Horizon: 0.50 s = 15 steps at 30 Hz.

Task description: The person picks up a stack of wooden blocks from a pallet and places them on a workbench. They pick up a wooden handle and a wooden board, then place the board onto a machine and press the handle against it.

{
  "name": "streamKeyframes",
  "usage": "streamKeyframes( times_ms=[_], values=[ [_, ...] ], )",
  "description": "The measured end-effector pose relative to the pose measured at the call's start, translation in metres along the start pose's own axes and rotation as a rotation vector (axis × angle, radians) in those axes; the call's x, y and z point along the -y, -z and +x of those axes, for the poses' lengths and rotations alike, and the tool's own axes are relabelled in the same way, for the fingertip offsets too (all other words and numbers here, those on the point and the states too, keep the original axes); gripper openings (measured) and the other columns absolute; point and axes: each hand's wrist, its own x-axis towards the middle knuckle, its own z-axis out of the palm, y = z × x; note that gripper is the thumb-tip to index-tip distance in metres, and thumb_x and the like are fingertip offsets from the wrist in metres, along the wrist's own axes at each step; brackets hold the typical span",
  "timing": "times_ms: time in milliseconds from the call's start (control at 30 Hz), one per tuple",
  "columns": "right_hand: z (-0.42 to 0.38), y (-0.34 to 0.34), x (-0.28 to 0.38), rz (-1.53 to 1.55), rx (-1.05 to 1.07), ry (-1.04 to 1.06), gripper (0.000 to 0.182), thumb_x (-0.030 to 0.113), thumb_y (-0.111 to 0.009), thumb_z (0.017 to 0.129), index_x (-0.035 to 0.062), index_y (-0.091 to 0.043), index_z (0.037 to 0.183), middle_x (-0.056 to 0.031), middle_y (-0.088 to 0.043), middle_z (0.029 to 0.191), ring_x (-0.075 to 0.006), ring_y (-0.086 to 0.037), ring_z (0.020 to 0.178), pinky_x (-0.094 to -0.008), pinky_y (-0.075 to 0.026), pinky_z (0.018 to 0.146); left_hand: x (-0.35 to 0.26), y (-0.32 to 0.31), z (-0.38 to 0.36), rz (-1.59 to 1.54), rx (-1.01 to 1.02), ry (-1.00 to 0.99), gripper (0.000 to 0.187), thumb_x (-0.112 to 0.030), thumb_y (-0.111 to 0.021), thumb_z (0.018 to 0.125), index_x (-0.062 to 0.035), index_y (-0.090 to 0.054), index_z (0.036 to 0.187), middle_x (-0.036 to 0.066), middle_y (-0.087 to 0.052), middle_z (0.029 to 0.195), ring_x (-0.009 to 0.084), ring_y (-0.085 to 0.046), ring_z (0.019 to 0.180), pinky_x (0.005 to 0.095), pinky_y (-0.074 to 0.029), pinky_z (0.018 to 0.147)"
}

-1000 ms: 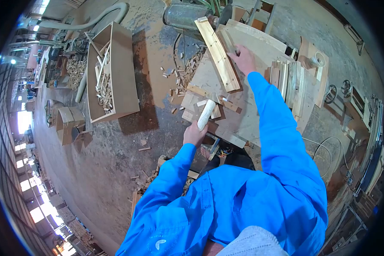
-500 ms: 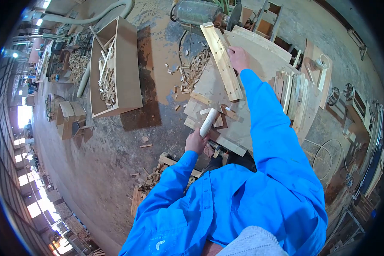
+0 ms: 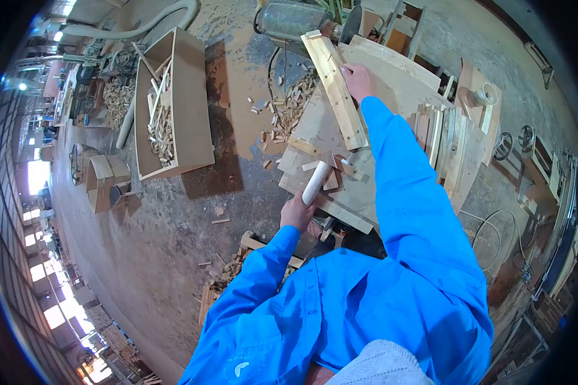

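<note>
My left hand [image 3: 297, 212] is closed round the lower end of a pale cylindrical piece [image 3: 316, 183] over the near edge of the work board [image 3: 382, 83]. My right hand [image 3: 358, 82] is closed on the right edge of a long wooden plank [image 3: 334, 86] with a row of dark holes. The plank lies slanted over the board's left part. Small wooden pieces [image 3: 305, 147] lie between the plank's lower end and the cylinder.
A row of wooden strips [image 3: 440, 138] lies on the board's right side. Beyond it is a motor [image 3: 292, 18] with a disc. Wood offcuts [image 3: 289, 115] are scattered on the floor. A large open box [image 3: 192, 102] holds more offcuts at left.
The view has shifted slightly. Both hands keep their holds, with the plank and the cylinder in nearly the same places.
</note>
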Motion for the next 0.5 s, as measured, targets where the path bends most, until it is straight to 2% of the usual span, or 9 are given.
streamKeyframes(
  times_ms=[333,433,500],
  values=[
    [0.033,0.006,-0.011,0.008,0.001,-0.031,0.028,0.034,-0.066,0.1,0.0155,-0.082,0.113,-0.0168,-0.074,0.118,-0.0393,-0.069,0.112,-0.0492,-0.054,0.097,-0.023,-0.001,0.024,-0.023,-0.042,-0.041,0.044,-0.04,-0.074,0.095,-0.0015,-0.066,0.114,0.028,-0.074,0.099,0.0482,-0.071,0.097,0.0568,-0.056,0.084],
    [0.038,0.004,-0.015,0.006,-0.035,-0.015,0.029,0.035,-0.067,0.099,0.0162,-0.082,0.114,-0.0172,-0.076,0.117,-0.0399,-0.07,0.11,-0.0493,-0.055,0.096,-0.021,-0.006,0.032,-0.032,-0.071,-0.093,0.044,-0.041,-0.074,0.095,-0.0012,-0.066,0.113,0.028,-0.074,0.098,0.048,-0.072,0.096,0.0568,-0.056,0.084],
    [0.042,0.002,-0.019,0.053,-0.039,-0.089,0.029,0.035,-0.067,0.098,0.0159,-0.082,0.113,-0.0175,-0.077,0.113,-0.0402,-0.072,0.106,-0.0497,-0.056,0.095,-0.021,-0.008,0.036,-0.023,-0.078,-0.087,0.045,-0.041,-0.074,0.095,-0.001,-0.066,0.112,0.028,-0.074,0.098,0.0479,-0.072,0.096,0.0566,-0.056,0.084]
  ],
)
